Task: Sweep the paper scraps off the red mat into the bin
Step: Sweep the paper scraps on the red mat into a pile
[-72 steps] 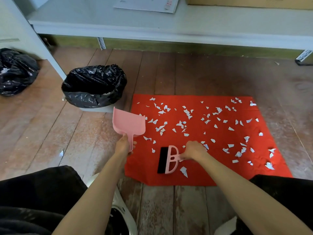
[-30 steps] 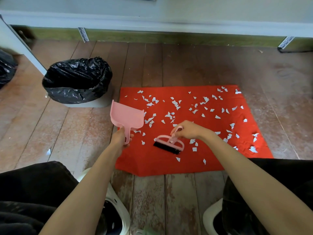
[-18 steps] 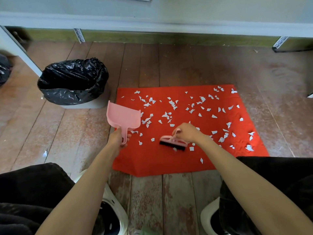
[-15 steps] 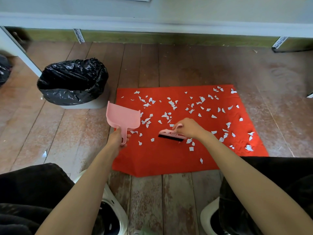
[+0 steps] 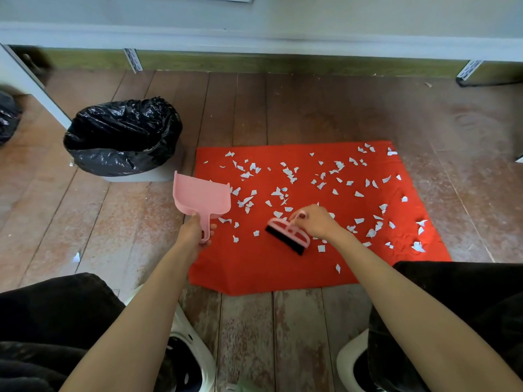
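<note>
Even, soft daylight, no hard shadows; wide-angle bend at edges, top slightly blurred.

Worn plank floor (image 5: 283,108) | pale shelf (image 5: 283,29) across the back | black bag (image 5: 7,117) far left | white shoes (image 5: 195,360) below

The small pink hand brush with black bristles (image 5: 287,235) lay flat on the red mat (image 5: 254,270) with its bristles pointing left. The right grip (image 5: 315,223) has since turned it. Its bristle edge now slants diagonally, just below and left of that grip.
</note>
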